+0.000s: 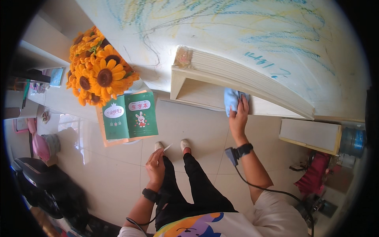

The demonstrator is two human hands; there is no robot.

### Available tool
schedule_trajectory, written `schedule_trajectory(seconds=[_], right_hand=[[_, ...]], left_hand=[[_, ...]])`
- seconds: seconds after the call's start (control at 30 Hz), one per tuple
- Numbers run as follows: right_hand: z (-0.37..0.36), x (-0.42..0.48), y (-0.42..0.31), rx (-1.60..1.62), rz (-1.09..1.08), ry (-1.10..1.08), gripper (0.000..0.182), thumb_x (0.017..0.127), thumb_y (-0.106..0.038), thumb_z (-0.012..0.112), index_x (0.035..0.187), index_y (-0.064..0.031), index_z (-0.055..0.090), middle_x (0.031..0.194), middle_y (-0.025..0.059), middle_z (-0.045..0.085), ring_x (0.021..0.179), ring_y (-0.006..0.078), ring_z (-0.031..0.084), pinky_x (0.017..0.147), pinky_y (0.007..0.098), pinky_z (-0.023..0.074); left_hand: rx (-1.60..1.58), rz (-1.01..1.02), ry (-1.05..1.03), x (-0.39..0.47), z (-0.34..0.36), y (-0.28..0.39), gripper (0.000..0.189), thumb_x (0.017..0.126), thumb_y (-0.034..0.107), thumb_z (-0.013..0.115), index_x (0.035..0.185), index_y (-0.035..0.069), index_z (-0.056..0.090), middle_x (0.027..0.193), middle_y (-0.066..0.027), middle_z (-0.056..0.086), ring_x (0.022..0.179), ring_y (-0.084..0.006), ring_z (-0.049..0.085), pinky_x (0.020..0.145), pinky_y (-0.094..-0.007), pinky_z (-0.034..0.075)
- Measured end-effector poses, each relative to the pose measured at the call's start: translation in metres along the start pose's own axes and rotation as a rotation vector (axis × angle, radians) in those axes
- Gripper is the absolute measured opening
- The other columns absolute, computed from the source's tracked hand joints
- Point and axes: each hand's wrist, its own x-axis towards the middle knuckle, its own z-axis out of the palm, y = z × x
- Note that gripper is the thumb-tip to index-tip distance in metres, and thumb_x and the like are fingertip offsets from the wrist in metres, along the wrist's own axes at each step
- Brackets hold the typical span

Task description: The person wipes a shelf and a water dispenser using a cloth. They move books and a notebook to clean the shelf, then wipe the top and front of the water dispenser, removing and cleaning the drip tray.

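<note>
My right hand presses a light blue cloth inside a pale wooden wall shelf. The cloth lies bunched under my fingers near the middle of the shelf's lower board. My left hand hangs lower, in front of my legs, its fingers pinching a thin, pointed white piece whose material I cannot make out. The shelf's near left corner has a worn brownish patch on top. The wall behind carries blue and yellow crayon scribbles.
Left of the shelf stand orange fuzzy artificial sunflowers, with a green exercise book below them. To the right are a white box-like cabinet, a blue water jug and dark red fabric. A bulky black object sits lower left on the tiled floor.
</note>
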Motion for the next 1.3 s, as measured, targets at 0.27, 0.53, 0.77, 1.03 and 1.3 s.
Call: schedule_trajectory(seconds=[0.27,0.53,0.77,1.03,1.3], right_hand=[[0.082,0.056,-0.015,-0.347,0.020,-0.212,0.048,0.073,-0.022,0.065,0.112,0.0030,0.053,0.122,0.0250,0.045,0.118,0.0427,0.036,0.099,0.0508,0.0283],[0.119,0.091,0.011,-0.294,-0.307,-0.296,0.041,0.078,-0.015,0.062,0.116,0.0005,0.056,0.123,0.0224,0.051,0.121,0.0380,0.039,0.104,0.0450,0.0257],[0.165,0.094,0.028,0.051,-0.150,-0.431,0.044,0.081,-0.016,0.059,0.119,0.0045,0.049,0.122,0.0230,0.051,0.116,0.0356,0.045,0.099,0.0398,0.0325],[0.092,0.083,-0.037,0.341,-0.230,-0.826,0.040,0.069,-0.004,0.064,0.109,-0.0005,0.058,0.118,0.0206,0.054,0.109,0.0365,0.049,0.094,0.0407,0.0379],[0.067,0.086,-0.057,0.076,-0.406,-0.525,0.072,0.061,-0.016,0.076,0.125,-0.0055,0.046,0.123,0.0204,0.048,0.116,0.0396,0.042,0.095,0.0458,0.0365]], left_hand=[[-0.034,0.047,0.009,-0.010,0.004,-0.011,0.020,0.080,-0.003,0.054,0.096,0.003,0.064,0.091,-0.0132,0.065,0.080,-0.0301,0.063,0.073,-0.0354,0.051],[-0.063,0.051,0.127,-0.015,-0.025,-0.017,0.022,0.071,0.001,0.060,0.093,0.005,0.063,0.093,-0.0106,0.065,0.084,-0.0293,0.063,0.073,-0.0362,0.052],[-0.075,0.057,0.127,-0.027,-0.035,-0.011,0.027,0.067,0.000,0.064,0.094,0.005,0.064,0.093,-0.0083,0.065,0.083,-0.0262,0.063,0.071,-0.0328,0.052],[-0.068,0.091,-0.082,-0.019,-0.031,0.005,0.033,0.073,-0.002,0.057,0.103,0.011,0.064,0.087,-0.0099,0.065,0.079,-0.0258,0.062,0.063,-0.0370,0.048],[-0.128,0.058,-0.090,-0.001,-0.053,0.055,0.020,0.076,0.001,0.061,0.095,0.006,0.065,0.082,-0.0112,0.065,0.070,-0.0264,0.064,0.061,-0.0324,0.050]])
